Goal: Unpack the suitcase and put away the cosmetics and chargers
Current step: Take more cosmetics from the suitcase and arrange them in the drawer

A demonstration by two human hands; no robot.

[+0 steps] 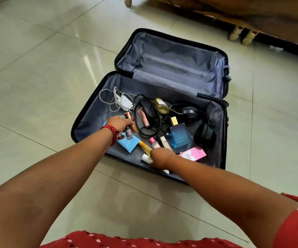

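Tiled floor (37, 68): suitcase (89, 115) lies flat on it, opened into two halves. The far half shows only grey lining. All contents sit in the near half. Wooden furniture (234, 8) stands beyond the suitcase's far right corner.

Contents, positions given within the suitcase's near half:
- black headphones (204, 134), against the right wall
- blue perfume bottle (179, 136) with gold cap, just left of the headphones, right of centre
- white charger (125, 102) with coiled white cable, far left corner
- black adapter (147, 108) with looped black cable, centre, towards the hinge
- pink box (193, 154), near right
- blue pouch (129, 143), near left
- yellowish bottle (161, 104), lying on its side at the hinge side, centre

Left hand (120, 124): over the left part, fingers wrapped round a copper-gold tube (133, 127). A nail polish bottle (128, 134) sits right under the palm. Whether it is held too, cannot tell.

Right hand (159, 159): low over the near edge, blurred, knuckles up. Grip cannot be told. A white tube (146, 157) pokes out at its left side, and a gold tube (144, 145) lies just beyond that.
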